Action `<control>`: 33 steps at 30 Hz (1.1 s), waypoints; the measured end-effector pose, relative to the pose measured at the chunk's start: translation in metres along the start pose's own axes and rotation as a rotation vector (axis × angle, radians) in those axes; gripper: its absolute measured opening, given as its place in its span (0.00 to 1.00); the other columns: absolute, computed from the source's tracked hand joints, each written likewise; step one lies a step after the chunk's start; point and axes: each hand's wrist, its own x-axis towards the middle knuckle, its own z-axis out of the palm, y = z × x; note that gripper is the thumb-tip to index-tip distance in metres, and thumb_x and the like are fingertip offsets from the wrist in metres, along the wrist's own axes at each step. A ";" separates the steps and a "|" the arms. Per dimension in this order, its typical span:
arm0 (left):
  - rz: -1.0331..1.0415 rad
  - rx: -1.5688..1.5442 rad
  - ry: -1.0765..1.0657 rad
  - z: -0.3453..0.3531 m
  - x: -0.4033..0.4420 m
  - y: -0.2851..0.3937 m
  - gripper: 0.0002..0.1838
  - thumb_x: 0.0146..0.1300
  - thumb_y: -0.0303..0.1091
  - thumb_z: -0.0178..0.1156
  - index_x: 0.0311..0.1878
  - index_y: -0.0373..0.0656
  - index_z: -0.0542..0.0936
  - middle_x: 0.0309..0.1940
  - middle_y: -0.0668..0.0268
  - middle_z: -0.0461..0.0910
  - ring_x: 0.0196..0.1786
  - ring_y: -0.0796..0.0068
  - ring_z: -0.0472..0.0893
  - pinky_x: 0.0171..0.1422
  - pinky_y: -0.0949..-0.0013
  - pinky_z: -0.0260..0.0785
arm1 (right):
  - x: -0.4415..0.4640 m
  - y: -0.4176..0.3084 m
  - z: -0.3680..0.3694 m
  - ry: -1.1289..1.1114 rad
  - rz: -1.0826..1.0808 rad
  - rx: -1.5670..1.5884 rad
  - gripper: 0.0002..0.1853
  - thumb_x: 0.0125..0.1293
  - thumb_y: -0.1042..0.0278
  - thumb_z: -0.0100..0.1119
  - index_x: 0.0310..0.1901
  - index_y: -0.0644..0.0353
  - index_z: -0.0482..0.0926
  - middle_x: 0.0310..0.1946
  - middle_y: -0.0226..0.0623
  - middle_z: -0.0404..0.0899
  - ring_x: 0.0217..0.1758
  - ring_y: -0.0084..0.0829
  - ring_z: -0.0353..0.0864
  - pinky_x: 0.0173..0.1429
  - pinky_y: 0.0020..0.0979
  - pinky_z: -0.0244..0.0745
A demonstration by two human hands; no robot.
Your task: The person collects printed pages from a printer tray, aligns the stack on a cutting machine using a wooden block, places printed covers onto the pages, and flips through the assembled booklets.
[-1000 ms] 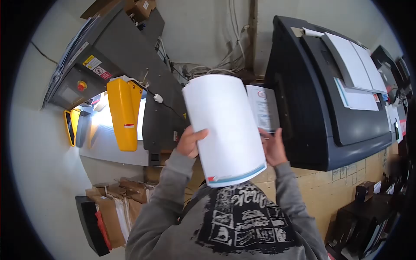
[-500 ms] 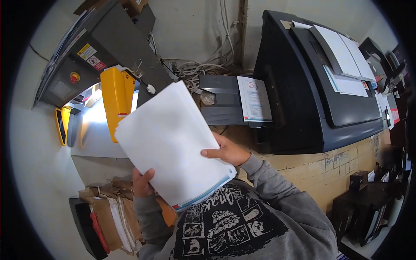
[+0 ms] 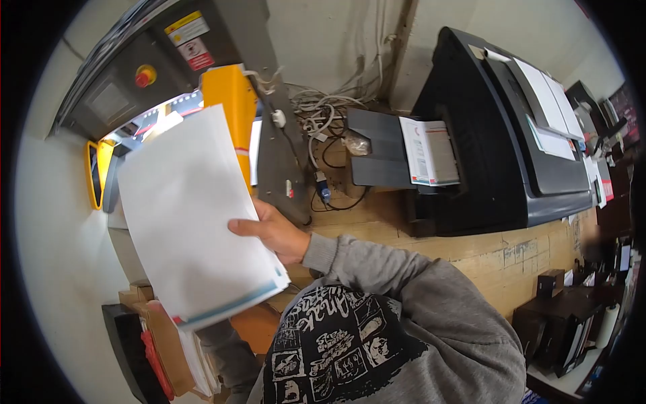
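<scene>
A stack of paper (image 3: 195,202), mostly white with a teal and red printed strip along its near edge, is held up in front of me. My right hand (image 3: 276,232) grips its right side, thumb on top and fingers underneath. Only the grey left sleeve (image 3: 229,350) shows below the stack; my left hand is hidden behind the paper. Beyond the stack stands a dark grey machine (image 3: 235,40) with a yellow guard (image 3: 231,101) and a lit metal bed partly covered by the paper.
At right is a large black printer (image 3: 484,148), its output tray (image 3: 380,148) holding printed sheets (image 3: 431,151). White paper (image 3: 538,94) lies on top of the printer. Tangled cables (image 3: 330,108) run along the wall. Cardboard and folders (image 3: 161,343) stand at lower left.
The stack has moved left toward the grey machine, with my right hand still on it. My left hand has gone out of sight behind it. Another printed sheet has come out onto the printer tray.
</scene>
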 end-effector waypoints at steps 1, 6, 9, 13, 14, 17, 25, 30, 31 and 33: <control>0.157 0.132 0.070 0.003 -0.003 -0.004 0.40 0.70 0.64 0.41 0.73 0.42 0.56 0.70 0.55 0.60 0.70 0.57 0.63 0.72 0.55 0.56 | 0.015 0.010 0.008 -0.008 -0.051 0.032 0.26 0.67 0.74 0.56 0.66 0.60 0.63 0.56 0.35 0.74 0.56 0.25 0.74 0.61 0.31 0.71; 0.307 0.078 0.151 0.071 0.013 -0.025 0.32 0.73 0.54 0.41 0.74 0.47 0.55 0.72 0.58 0.58 0.73 0.60 0.58 0.77 0.56 0.48 | 0.070 0.061 0.039 0.051 -0.097 0.038 0.24 0.68 0.73 0.56 0.64 0.61 0.64 0.54 0.36 0.74 0.55 0.26 0.75 0.58 0.31 0.73; 0.412 0.225 0.578 0.057 0.019 -0.026 0.28 0.72 0.41 0.50 0.71 0.43 0.58 0.69 0.58 0.62 0.70 0.62 0.63 0.73 0.59 0.57 | 0.090 0.092 0.047 0.117 -0.032 -0.040 0.23 0.68 0.74 0.55 0.63 0.64 0.63 0.52 0.39 0.74 0.53 0.27 0.75 0.57 0.30 0.74; 0.435 0.535 0.861 0.030 0.031 -0.018 0.24 0.70 0.30 0.53 0.67 0.38 0.62 0.63 0.59 0.69 0.63 0.64 0.71 0.65 0.63 0.66 | 0.110 0.130 0.035 0.113 -0.027 -0.137 0.23 0.69 0.74 0.55 0.63 0.65 0.63 0.52 0.39 0.74 0.53 0.27 0.75 0.56 0.30 0.74; 0.439 0.488 0.891 0.024 0.032 -0.015 0.23 0.68 0.26 0.55 0.65 0.37 0.64 0.60 0.60 0.71 0.60 0.67 0.73 0.62 0.65 0.68 | 0.114 0.133 0.035 0.121 -0.022 -0.134 0.23 0.69 0.74 0.55 0.63 0.65 0.63 0.52 0.39 0.74 0.53 0.27 0.75 0.56 0.29 0.74; 0.456 0.456 0.946 0.004 0.039 -0.006 0.22 0.66 0.23 0.56 0.62 0.35 0.66 0.56 0.60 0.73 0.56 0.68 0.75 0.60 0.66 0.70 | 0.130 0.138 0.032 0.119 0.026 -0.117 0.22 0.69 0.73 0.55 0.63 0.65 0.63 0.53 0.39 0.73 0.54 0.27 0.74 0.56 0.29 0.73; 0.336 0.527 0.889 -0.045 0.081 0.044 0.20 0.68 0.25 0.54 0.60 0.31 0.67 0.54 0.57 0.74 0.56 0.63 0.77 0.61 0.61 0.70 | 0.192 0.147 0.014 0.148 0.036 -0.235 0.22 0.70 0.66 0.56 0.60 0.67 0.63 0.52 0.42 0.73 0.54 0.29 0.74 0.56 0.32 0.72; 0.069 0.424 0.947 -0.109 0.088 0.093 0.20 0.66 0.24 0.55 0.60 0.30 0.67 0.53 0.56 0.75 0.55 0.63 0.77 0.63 0.61 0.68 | 0.208 0.141 0.009 0.194 0.288 -0.062 0.25 0.70 0.54 0.53 0.61 0.59 0.63 0.55 0.36 0.72 0.57 0.29 0.73 0.61 0.36 0.69; 0.046 0.441 0.938 -0.119 0.094 0.112 0.20 0.66 0.24 0.55 0.60 0.30 0.67 0.53 0.56 0.75 0.55 0.63 0.77 0.63 0.61 0.68 | 0.217 0.144 0.008 0.207 0.270 -0.042 0.25 0.70 0.54 0.53 0.61 0.59 0.63 0.55 0.36 0.72 0.57 0.29 0.73 0.61 0.36 0.69; -0.103 0.616 0.934 -0.138 0.099 0.151 0.22 0.65 0.25 0.57 0.60 0.30 0.67 0.52 0.56 0.76 0.54 0.62 0.77 0.62 0.60 0.69 | 0.229 0.154 0.004 0.197 0.197 0.017 0.23 0.71 0.54 0.51 0.61 0.59 0.63 0.59 0.38 0.69 0.58 0.34 0.73 0.61 0.37 0.68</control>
